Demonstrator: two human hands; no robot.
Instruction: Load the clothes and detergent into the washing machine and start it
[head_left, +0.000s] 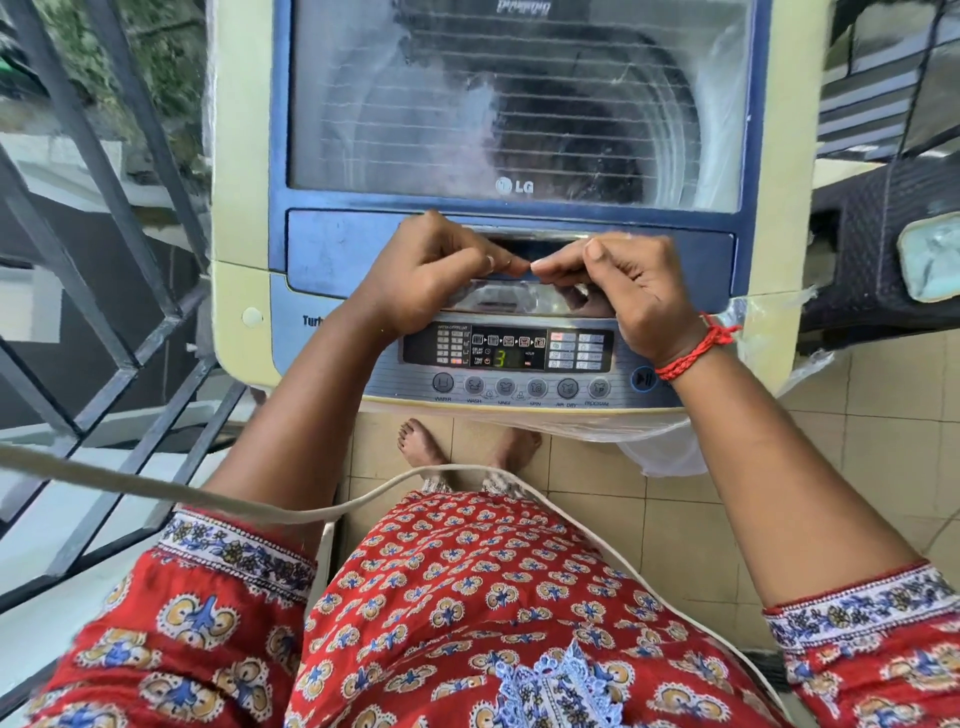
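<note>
A cream and blue top-load washing machine (244, 171) stands in front of me with its glass lid (514, 104) down. Dark clothes (566, 130) show dimly in the drum through the glass. My left hand (431, 270) and my right hand (618, 291) rest side by side at the lid's front handle recess (535, 244), fingers curled onto its edge, fingertips nearly touching. The control panel (509, 353) below my wrists is lit and its display shows a green 3. A round start/pause button (643, 378) sits at the panel's right end. No detergent is in view.
A dark metal railing (104, 218) runs along the left. A dark woven basket or chair (883, 249) stands at the right of the machine. A pale cord (260, 509) crosses in front of my body. Clear plastic wrap (660, 441) hangs off the machine's front. My bare feet stand on beige tiles.
</note>
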